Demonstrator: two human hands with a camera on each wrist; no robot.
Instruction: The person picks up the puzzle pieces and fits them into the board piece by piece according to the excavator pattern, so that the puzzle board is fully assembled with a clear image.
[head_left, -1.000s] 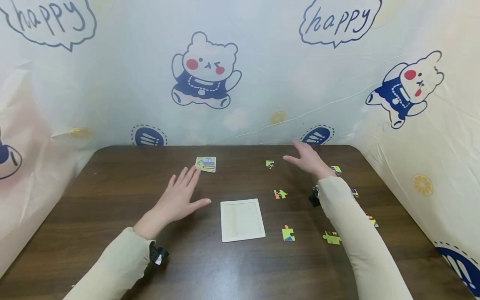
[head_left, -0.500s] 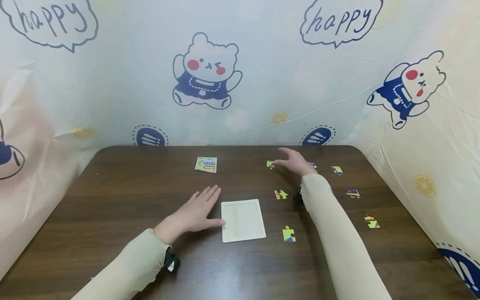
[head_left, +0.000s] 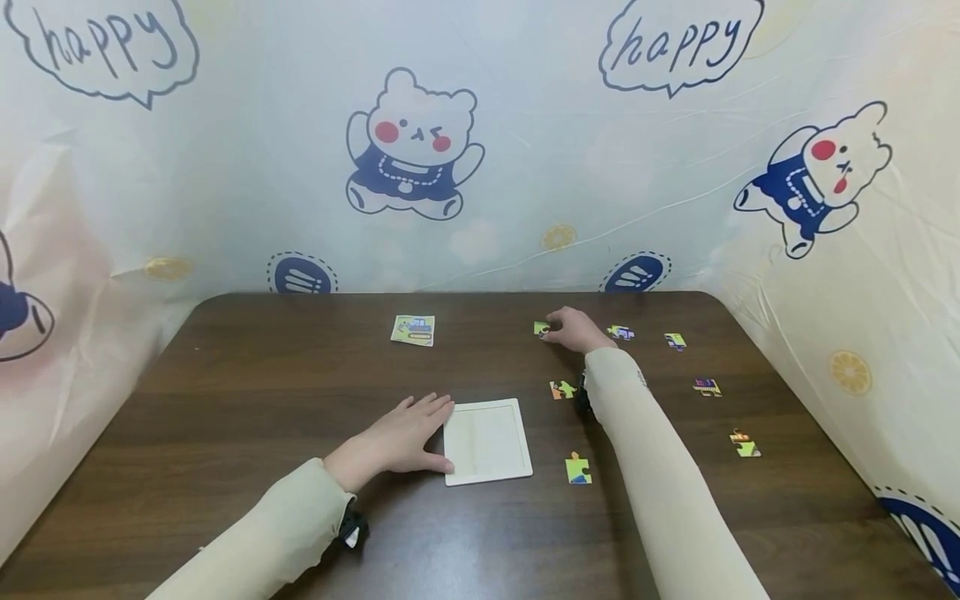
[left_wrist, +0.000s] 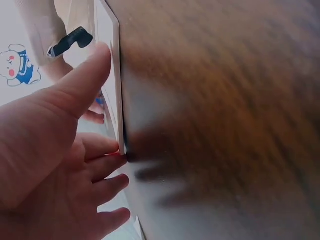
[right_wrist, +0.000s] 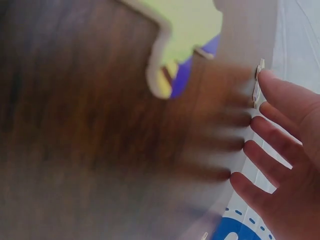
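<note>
A square white puzzle tray [head_left: 491, 443] lies in the middle of the table. My left hand [head_left: 397, 436] touches its left edge, fingers at the far corner and thumb over the near one. In the left wrist view the tray [left_wrist: 116, 85] shows edge-on beside the thumb. At the back of the table, my right hand [head_left: 577, 329] pinches a green puzzle piece [head_left: 540, 328] by its right side. The right wrist view shows that puzzle piece [right_wrist: 258, 82] edge-on, between thumb and index finger, the other fingertips close to the tabletop.
An orange-green piece [head_left: 562, 389] and a green-blue piece [head_left: 577, 469] lie right of the tray. Several others, such as a purple piece [head_left: 707, 387] and a red-green one [head_left: 745, 443], spread farther right. A small picture card [head_left: 412, 330] lies at the back; a printed curtain [head_left: 510, 167] hangs behind.
My left hand has come right and nearer to the tray's left edge. My right hand has moved left and down onto the green puzzle piece, its fingers curling in.
</note>
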